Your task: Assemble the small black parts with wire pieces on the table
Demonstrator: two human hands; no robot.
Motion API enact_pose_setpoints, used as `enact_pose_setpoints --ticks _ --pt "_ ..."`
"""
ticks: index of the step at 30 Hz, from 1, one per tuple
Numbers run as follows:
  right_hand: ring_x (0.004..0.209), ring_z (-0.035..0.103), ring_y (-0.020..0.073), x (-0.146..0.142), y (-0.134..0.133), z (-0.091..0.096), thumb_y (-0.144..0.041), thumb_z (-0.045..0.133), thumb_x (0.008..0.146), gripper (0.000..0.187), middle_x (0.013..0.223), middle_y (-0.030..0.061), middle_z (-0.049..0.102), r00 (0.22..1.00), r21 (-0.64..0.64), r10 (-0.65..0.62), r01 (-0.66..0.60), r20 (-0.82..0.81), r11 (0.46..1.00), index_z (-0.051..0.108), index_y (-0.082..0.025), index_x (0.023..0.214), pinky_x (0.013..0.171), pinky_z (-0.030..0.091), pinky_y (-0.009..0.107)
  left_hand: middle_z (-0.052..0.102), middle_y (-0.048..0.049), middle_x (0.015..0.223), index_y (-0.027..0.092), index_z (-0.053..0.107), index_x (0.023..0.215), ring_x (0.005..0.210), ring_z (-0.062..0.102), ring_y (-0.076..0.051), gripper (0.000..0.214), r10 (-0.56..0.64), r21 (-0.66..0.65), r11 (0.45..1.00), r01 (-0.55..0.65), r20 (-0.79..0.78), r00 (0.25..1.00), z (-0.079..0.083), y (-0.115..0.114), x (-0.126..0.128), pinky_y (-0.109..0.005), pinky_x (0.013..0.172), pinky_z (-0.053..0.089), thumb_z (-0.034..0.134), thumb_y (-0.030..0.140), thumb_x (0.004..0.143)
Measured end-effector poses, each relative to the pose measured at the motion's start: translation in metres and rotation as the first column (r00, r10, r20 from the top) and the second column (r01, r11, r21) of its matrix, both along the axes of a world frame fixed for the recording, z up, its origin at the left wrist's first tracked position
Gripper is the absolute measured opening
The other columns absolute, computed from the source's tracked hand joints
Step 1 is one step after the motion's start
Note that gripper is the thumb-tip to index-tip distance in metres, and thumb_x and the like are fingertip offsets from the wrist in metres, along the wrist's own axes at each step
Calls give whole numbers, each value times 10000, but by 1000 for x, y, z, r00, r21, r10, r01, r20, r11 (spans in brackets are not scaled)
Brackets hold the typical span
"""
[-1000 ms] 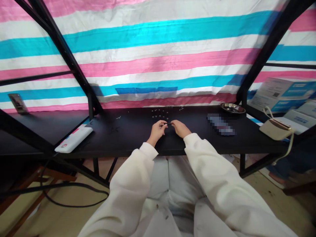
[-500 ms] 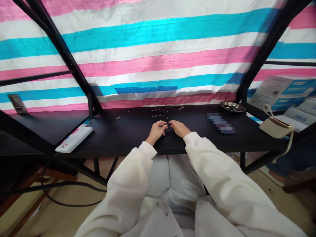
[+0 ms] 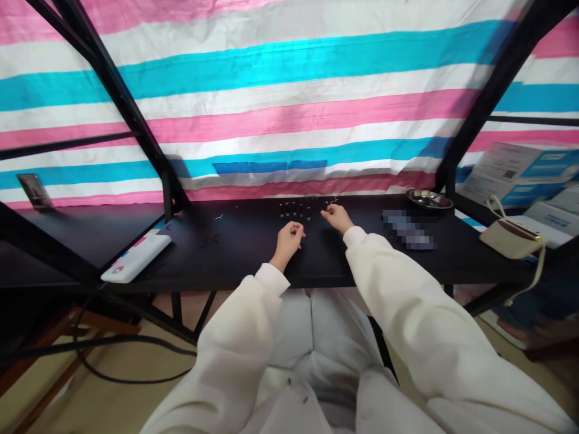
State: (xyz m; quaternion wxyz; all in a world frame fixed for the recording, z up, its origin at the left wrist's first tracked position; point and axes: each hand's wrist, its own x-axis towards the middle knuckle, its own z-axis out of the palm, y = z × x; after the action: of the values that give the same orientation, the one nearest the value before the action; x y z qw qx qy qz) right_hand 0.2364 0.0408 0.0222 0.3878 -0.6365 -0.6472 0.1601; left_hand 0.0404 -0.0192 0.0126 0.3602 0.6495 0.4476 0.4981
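My left hand (image 3: 288, 241) is closed, thumb and fingers curled together above the near middle of the black table (image 3: 244, 256). Whatever lies inside its fingers is too small or hidden to name. Farther forward and to the right, my right hand (image 3: 338, 217) makes a pinch low over the tabletop; its fingertips hide anything they hold. Between and beyond the hands, several tiny pale-and-dark pieces (image 3: 294, 213) stand in rough rows. One more small piece (image 3: 326, 203) sits just past my right fingertips, near a curly white scrap (image 3: 335, 198).
A shiny metal dish (image 3: 429, 199) and a blurred-out object (image 3: 409, 230) lie to the right. A cream handbag (image 3: 511, 237) hangs over the right end near boxes (image 3: 511, 172). At left lies a white power-bank-like block (image 3: 137, 258). Black frame posts flank the table.
The hands, earlier together around a small dark item, have parted. My right hand has moved forward and right; my left stays nearly in place. The view has shifted slightly.
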Motion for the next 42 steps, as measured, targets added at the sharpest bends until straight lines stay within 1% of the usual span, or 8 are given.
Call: enact_pose_setpoints --ticks 8,20,24,28,32,34,38,42 --pt "777 597 161 -24 23 -6 -232 556 780 105 803 85 648 992 -89 -28 39 123 995 613 -144 794 746 437 257 615 6 669 152 552 838 354 451 -38 128 1 2 1000 -1 -60 998 -6 3 0 -168 362 363 503 252 775" --pt "894 627 212 -23 29 2 -239 679 711 201 899 135 662 977 -238 -9 61 211 969 645 -115 865 768 467 277 611 7 661 157 563 840 385 464 -47 118 6 -8 1000 -6 -63 998 -4 1 0 -174 386 376 497 205 754" --pt "959 613 269 -9 20 19 -268 729 665 343 986 184 651 953 -325 65 36 295 945 640 -94 947 789 466 316 616 -1 661 156 560 849 430 498 -67 127 29 10 1000 -28 -87 996 -5 3 0 -181 416 391 490 211 758" --pt "1050 573 292 4 -15 33 -334 630 759 430 1087 207 619 927 -326 57 73 371 942 594 -77 1102 850 443 351 635 -10 672 166 574 863 565 577 -101 140 134 93 988 -120 -173 976 -7 7 -3 -218 574 463 464 194 782" --pt "1206 455 293 1 -72 22 -394 450 864 578 1335 202 453 917 -104 -97 148 387 983 383 -81 1345 949 388 399 667 -62 844 164 595 960 815 620 -167 218 363 208 929 -307 -336 869 -7 8 -9 -301 790 479 457 163 793" --pt "1281 363 288 -6 -96 8 -405 413 877 616 1417 189 352 907 -38 -146 175 394 984 306 -82 1390 997 345 412 650 -99 1024 151 581 1074 993 585 -199 304 401 265 913 -310 -439 804 -7 4 -10 -329 902 446 450 157 799" --pt "1348 241 267 -19 -120 -18 -420 309 913 595 1475 138 265 895 -100 -113 172 432 980 262 -108 1417 1062 242 456 441 -120 1375 130 407 1334 1298 359 -229 476 338 297 938 -176 -680 651 -7 -9 -5 -409 1079 286 358 250 876" --pt "1375 170 242 -24 -120 -25 -454 206 927 602 1495 104 224 875 -190 -65 176 480 966 264 -117 1423 1099 126 474 222 -77 1499 174 268 1427 1393 140 -248 572 218 187 976 -113 -847 484 -7 -18 1 -533 1112 103 221 418 912"
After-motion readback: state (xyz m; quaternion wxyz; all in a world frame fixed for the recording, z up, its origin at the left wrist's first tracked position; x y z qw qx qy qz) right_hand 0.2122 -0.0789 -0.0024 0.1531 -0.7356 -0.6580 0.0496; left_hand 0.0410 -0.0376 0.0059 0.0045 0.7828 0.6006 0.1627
